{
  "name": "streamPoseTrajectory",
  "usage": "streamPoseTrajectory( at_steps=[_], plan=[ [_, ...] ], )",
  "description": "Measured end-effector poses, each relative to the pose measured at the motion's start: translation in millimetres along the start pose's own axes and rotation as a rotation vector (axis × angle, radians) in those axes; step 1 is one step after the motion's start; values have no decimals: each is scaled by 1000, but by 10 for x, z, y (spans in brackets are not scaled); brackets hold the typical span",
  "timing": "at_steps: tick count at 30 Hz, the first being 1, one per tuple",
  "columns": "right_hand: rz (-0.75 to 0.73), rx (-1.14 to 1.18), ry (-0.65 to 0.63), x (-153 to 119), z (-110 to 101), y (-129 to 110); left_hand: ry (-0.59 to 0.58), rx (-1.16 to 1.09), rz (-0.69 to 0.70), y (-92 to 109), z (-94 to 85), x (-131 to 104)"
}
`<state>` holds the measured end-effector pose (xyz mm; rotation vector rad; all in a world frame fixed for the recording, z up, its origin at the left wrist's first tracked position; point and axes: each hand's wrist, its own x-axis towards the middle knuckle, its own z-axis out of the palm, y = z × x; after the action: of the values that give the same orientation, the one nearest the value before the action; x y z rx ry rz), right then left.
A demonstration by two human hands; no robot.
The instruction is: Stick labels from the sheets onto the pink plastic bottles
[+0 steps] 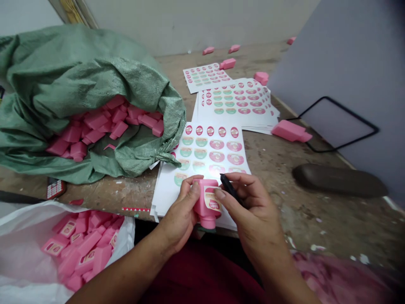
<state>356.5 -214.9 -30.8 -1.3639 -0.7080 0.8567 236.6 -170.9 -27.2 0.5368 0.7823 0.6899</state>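
Observation:
My left hand (182, 215) is closed round a small pink bottle (205, 197), whose neck points down toward me. On the bottle's face is a red and cream label (212, 202), with my right thumb pressed on its edge. My right hand (253, 207) also grips a black pen-like tool (230, 188) between thumb and fingers, its tip pointing up and left. Just beyond both hands lies a sheet of stickers (209, 147) with red ovals, green shapes and pink ovals. The underside of the bottle is hidden by my fingers.
A green sack (133, 71) of plain pink bottles lies open at the left. Below it, a white bag (126, 236) holds labelled ones. More sticker sheets (234, 118) are stacked behind. At the right are a loose pink bottle (289, 130), a black wire frame (351, 147) and a dark elongated object (338, 180).

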Motion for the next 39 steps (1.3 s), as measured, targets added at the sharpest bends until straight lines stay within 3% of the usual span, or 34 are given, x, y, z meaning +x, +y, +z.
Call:
streamPoseTrajectory(
  at_steps=[12,15,21,23,25,28,30,33,39],
  plan=[
    [-29,-52,-4,14,26,-29,-6,70,14,30,16,-41],
    [-118,-157,-1,-5,30,-14,-1,132,13,27,16,-52],
    [-470,-662,43,-6,-93,14,-8,52,5,8,17,-57],
    [-448,-657,86,27,-147,1,-6,51,-50,27,20,-68],
    [-336,-512,83,54,-174,-17,-23,67,-95,47,25,-82],
    [-137,-280,-45,59,-145,-31,-66,78,-83,55,31,-105],
    [-58,-251,-132,56,-103,-22,-90,89,-60,53,28,-125],
    [-41,-260,-134,91,-58,10,-96,117,-80,65,7,-162],
    [-111,-190,5,183,-62,64,-111,33,-169,107,-105,-151]
  ],
)
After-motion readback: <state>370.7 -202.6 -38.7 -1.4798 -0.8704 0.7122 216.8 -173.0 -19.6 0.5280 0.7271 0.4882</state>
